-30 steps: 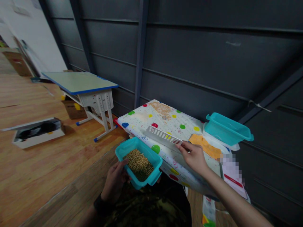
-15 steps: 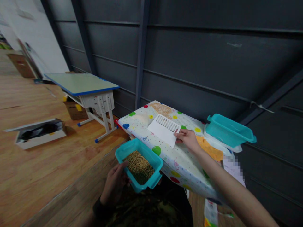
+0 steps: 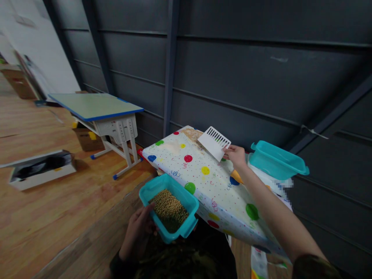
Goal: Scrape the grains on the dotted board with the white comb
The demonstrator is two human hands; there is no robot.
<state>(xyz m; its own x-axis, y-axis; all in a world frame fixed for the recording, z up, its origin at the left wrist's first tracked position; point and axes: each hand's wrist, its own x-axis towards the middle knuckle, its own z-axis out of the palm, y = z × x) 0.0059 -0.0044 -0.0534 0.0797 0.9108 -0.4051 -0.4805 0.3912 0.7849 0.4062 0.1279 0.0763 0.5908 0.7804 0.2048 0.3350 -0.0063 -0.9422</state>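
Note:
My left hand [image 3: 138, 229] grips a teal plastic container [image 3: 169, 211] filled with tan beans, held just below the near edge of the table. My right hand [image 3: 236, 155] reaches across the table and pinches a white slotted scraper [image 3: 214, 142] by one corner. The scraper hangs tilted over the far side, next to a patch of loose beans [image 3: 193, 133]. The table wears a white cloth with coloured dots [image 3: 203, 182].
A second teal container [image 3: 276, 161] sits on white packaging at the table's right end. A blue-edged desk [image 3: 95, 106] stands to the left, with a cardboard box [image 3: 87, 137] under it and an open white box [image 3: 39, 168] on the wooden floor. A dark panelled wall runs behind.
My right hand has carried the white scraper from the table's near middle to its far side, towards the loose beans. My left hand keeps the bean container almost still.

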